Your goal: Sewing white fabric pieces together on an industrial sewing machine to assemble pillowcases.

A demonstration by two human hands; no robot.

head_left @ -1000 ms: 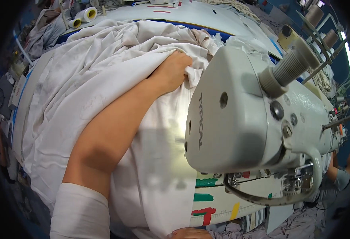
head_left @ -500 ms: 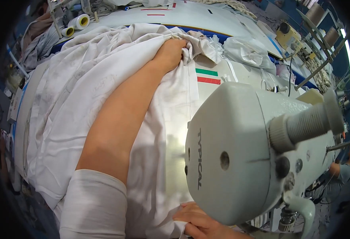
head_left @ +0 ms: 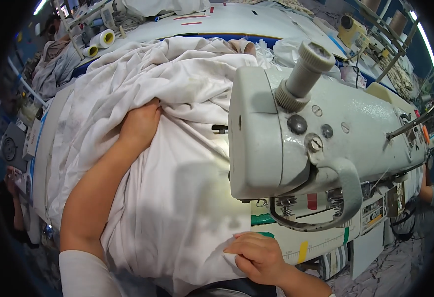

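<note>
Fingers (head_left: 249, 244) of my right hand (head_left: 261, 256) pinched white cloth (head_left: 162, 208), lower center; left hand (head_left: 141, 124) hid in folds, couldn't tell its grip. Looked like straightening; next needed even tension.

L forearm (head_left: 95, 198), bare, runs fwd & slightly R from lower L of pic; L hand (head_left: 141, 123) at far end, back of hand up, fingers curled in a grip, tips hidden. R forearm (head_left: 303, 283) enters bottom edge, R of ctr, only partly in view; R hand (head_left: 260, 257) nearer the body, fingers bent & pointing L, thumb & index pinched. Hands well apart.
</note>
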